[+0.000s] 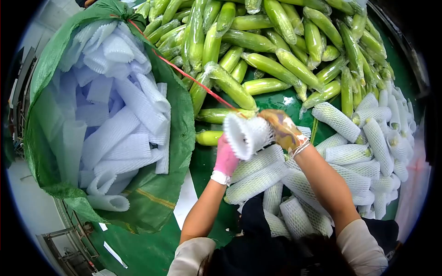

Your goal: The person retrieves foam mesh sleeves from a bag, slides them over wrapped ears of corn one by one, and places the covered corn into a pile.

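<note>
My left hand (pixel 226 155), in a pink glove, is closed around the lower left side of a white foam net sleeve (pixel 239 138). The sleeve's round opening faces the camera. My right hand (pixel 282 129), in a stained yellow and brown glove, is closed on the sleeve's right end. Whether anything is inside the sleeve cannot be made out. Just above my hands lie green vegetables in clear film (pixel 230 85). Below and to the right are vegetables in white foam nets (pixel 262 165).
A green woven sack (pixel 177 193) full of loose foam sleeves (pixel 124 126) stands open at the left. A red string (pixel 184 73) runs from its top toward my hands. The green surface (pixel 156 253) shows below, with white strips (pixel 115 254) on it.
</note>
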`<control>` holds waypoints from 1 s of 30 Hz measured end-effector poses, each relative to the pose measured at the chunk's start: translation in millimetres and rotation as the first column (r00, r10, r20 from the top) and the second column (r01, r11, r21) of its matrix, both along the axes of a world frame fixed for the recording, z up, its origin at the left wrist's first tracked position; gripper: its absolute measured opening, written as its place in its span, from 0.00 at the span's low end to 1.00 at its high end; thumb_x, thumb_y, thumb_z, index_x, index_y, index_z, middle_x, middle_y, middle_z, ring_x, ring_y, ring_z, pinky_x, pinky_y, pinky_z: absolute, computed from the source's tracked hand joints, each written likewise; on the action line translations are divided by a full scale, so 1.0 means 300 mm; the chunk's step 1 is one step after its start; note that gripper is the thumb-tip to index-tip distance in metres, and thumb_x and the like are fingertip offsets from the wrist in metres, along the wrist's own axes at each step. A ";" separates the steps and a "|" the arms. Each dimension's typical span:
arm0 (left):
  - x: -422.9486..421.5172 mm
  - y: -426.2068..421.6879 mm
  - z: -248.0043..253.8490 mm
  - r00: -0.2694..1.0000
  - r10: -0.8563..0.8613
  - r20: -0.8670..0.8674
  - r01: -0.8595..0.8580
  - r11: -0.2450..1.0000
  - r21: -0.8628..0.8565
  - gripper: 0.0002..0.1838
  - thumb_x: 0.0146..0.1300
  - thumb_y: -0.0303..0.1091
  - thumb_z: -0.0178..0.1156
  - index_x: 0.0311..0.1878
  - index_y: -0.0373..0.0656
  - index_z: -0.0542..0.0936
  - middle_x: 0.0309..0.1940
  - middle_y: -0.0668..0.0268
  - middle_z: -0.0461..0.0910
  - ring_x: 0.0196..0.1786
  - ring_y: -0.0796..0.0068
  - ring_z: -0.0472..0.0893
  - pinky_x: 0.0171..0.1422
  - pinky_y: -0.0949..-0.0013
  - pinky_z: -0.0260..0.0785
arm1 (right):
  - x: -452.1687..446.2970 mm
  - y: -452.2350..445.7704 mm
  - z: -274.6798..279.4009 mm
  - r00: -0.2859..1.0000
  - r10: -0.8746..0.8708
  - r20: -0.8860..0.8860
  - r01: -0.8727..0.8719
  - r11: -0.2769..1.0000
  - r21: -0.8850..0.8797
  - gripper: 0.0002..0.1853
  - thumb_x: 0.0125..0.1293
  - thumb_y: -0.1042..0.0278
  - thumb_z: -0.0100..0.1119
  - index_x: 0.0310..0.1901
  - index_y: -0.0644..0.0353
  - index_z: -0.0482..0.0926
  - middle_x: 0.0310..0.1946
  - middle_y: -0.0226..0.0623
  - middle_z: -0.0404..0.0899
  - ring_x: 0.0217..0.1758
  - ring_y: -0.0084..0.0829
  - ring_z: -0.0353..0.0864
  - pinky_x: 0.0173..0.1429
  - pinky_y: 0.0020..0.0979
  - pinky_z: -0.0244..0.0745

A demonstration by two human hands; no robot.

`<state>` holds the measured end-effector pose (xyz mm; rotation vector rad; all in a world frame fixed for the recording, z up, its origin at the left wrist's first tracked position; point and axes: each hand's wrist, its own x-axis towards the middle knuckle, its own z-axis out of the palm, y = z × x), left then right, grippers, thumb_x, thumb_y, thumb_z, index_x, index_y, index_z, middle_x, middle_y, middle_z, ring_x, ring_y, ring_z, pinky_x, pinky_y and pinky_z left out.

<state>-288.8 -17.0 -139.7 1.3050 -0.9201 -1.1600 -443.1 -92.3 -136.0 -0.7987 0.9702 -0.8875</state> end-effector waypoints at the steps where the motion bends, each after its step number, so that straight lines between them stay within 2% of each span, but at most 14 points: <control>1: -0.019 0.018 -0.035 0.996 0.054 -0.069 -0.054 0.999 0.002 0.06 0.66 0.27 0.53 0.43 0.37 0.76 0.37 0.68 0.79 0.38 0.80 0.77 0.45 0.76 0.70 | -0.008 0.021 -0.068 0.995 -0.006 -0.095 -0.006 0.991 -0.130 0.11 0.60 0.66 0.62 0.36 0.68 0.79 0.29 0.35 0.80 0.28 0.29 0.78 0.35 0.31 0.75; 2: -0.017 0.027 -0.066 0.997 0.072 0.000 -0.072 0.997 -0.030 0.06 0.66 0.27 0.53 0.44 0.38 0.76 0.38 0.68 0.79 0.39 0.80 0.77 0.46 0.76 0.71 | 0.005 0.033 -0.169 0.983 -0.083 -0.161 0.104 0.987 0.121 0.12 0.60 0.65 0.61 0.36 0.68 0.79 0.28 0.34 0.80 0.28 0.30 0.79 0.34 0.31 0.74; 4: 0.011 0.050 -0.171 0.978 0.156 -0.137 -0.150 0.987 0.059 0.10 0.65 0.26 0.55 0.48 0.38 0.75 0.41 0.66 0.80 0.43 0.79 0.78 0.51 0.75 0.70 | 0.018 0.083 -0.237 0.770 -0.016 -0.638 -0.181 0.953 -0.242 0.11 0.60 0.62 0.58 0.34 0.63 0.77 0.25 0.48 0.80 0.28 0.47 0.79 0.34 0.40 0.70; 6: 0.061 0.090 -0.244 0.915 0.242 -0.323 -0.190 0.964 0.184 0.14 0.63 0.26 0.57 0.52 0.38 0.75 0.44 0.64 0.80 0.47 0.79 0.78 0.54 0.75 0.70 | 0.073 0.148 -0.230 0.664 -0.038 -0.746 -0.213 0.948 -0.238 0.10 0.60 0.61 0.57 0.34 0.59 0.76 0.27 0.52 0.78 0.31 0.53 0.77 0.36 0.44 0.70; 8: 0.128 0.156 -0.346 0.895 -0.075 0.440 0.027 0.993 0.114 0.19 0.61 0.29 0.58 0.56 0.40 0.74 0.50 0.63 0.79 0.53 0.72 0.77 0.58 0.69 0.69 | 0.077 0.173 -0.125 0.458 -0.063 -0.887 -0.465 0.833 -0.300 0.10 0.64 0.60 0.51 0.40 0.56 0.76 0.28 0.45 0.81 0.31 0.49 0.81 0.36 0.44 0.74; 9: 0.170 0.198 -0.436 0.570 -0.145 0.809 0.111 0.989 0.100 0.21 0.61 0.32 0.59 0.58 0.42 0.74 0.54 0.62 0.78 0.56 0.68 0.77 0.61 0.64 0.68 | 0.102 0.180 -0.146 0.269 -0.016 -0.963 -0.563 0.809 -0.171 0.12 0.64 0.57 0.51 0.40 0.56 0.76 0.27 0.45 0.81 0.31 0.46 0.82 0.35 0.43 0.74; 13: 0.174 0.134 -0.363 0.119 -0.208 0.971 0.040 0.978 0.205 0.26 0.59 0.48 0.57 0.59 0.51 0.74 0.55 0.63 0.78 0.58 0.61 0.77 0.61 0.61 0.69 | 0.147 0.195 -0.158 -0.020 0.049 -0.999 -0.697 0.716 0.049 0.23 0.58 0.49 0.55 0.49 0.57 0.72 0.40 0.44 0.78 0.50 0.43 0.75 0.48 0.43 0.71; 15: 0.100 0.043 -0.156 0.377 -0.553 0.743 0.106 0.822 0.559 0.25 0.59 0.44 0.56 0.60 0.50 0.74 0.58 0.61 0.75 0.61 0.59 0.73 0.65 0.60 0.64 | 0.101 0.200 -0.116 -0.116 0.101 -0.988 -0.741 0.654 0.154 0.40 0.48 0.52 0.64 0.62 0.63 0.64 0.54 0.49 0.69 0.66 0.47 0.60 0.65 0.45 0.64; 16: 0.058 0.042 -0.105 0.443 -0.608 0.659 0.224 0.786 0.576 0.25 0.60 0.40 0.54 0.62 0.49 0.73 0.63 0.59 0.71 0.66 0.56 0.68 0.71 0.60 0.59 | 0.013 0.196 0.067 0.100 0.110 -0.989 -0.772 0.636 -0.007 0.39 0.55 0.51 0.62 0.65 0.60 0.61 0.58 0.50 0.69 0.64 0.45 0.66 0.68 0.44 0.62; 17: -0.024 0.095 -0.104 0.569 -0.426 0.703 0.325 0.902 0.283 0.21 0.58 0.40 0.57 0.56 0.48 0.76 0.57 0.58 0.75 0.59 0.56 0.74 0.62 0.59 0.66 | -0.086 0.176 0.044 0.516 0.047 -0.855 -0.687 0.620 -0.380 0.47 0.45 0.48 0.70 0.65 0.62 0.61 0.56 0.51 0.70 0.62 0.46 0.68 0.67 0.42 0.63; 18: -0.113 0.131 -0.102 0.698 -0.231 0.677 0.360 0.931 -0.054 0.18 0.57 0.39 0.60 0.51 0.47 0.79 0.50 0.56 0.80 0.52 0.56 0.79 0.54 0.59 0.73 | -0.140 0.149 0.218 0.560 0.203 -0.803 -0.674 0.676 -0.299 0.48 0.41 0.48 0.74 0.62 0.65 0.65 0.54 0.51 0.73 0.59 0.45 0.72 0.65 0.40 0.67; 22: -0.220 0.057 0.194 0.621 -0.603 0.500 0.653 0.751 0.094 0.18 0.59 0.36 0.58 0.52 0.42 0.77 0.49 0.55 0.79 0.51 0.53 0.79 0.56 0.58 0.72 | -0.441 0.183 0.520 -0.001 0.108 -0.994 -0.754 0.653 0.072 0.48 0.33 0.45 0.76 0.55 0.69 0.70 0.50 0.54 0.74 0.57 0.50 0.73 0.64 0.43 0.67; 24: -0.122 -0.032 0.160 0.719 -0.001 0.695 0.310 0.896 -0.320 0.15 0.59 0.35 0.60 0.48 0.42 0.76 0.40 0.54 0.78 0.44 0.51 0.78 0.53 0.54 0.71 | -0.561 0.221 0.662 -0.294 0.286 -0.912 -0.698 0.588 0.409 0.46 0.38 0.39 0.71 0.54 0.68 0.71 0.49 0.53 0.74 0.55 0.50 0.73 0.62 0.44 0.67; 30: 0.461 0.004 0.350 -0.074 0.123 0.990 -0.094 0.987 -0.130 0.36 0.49 0.42 0.69 0.63 0.46 0.68 0.62 0.51 0.65 0.65 0.49 0.63 0.67 0.49 0.56 | -0.696 0.394 0.684 -0.585 0.498 -0.640 -0.610 0.250 0.752 0.45 0.41 0.36 0.68 0.53 0.66 0.71 0.49 0.52 0.73 0.54 0.48 0.73 0.60 0.44 0.68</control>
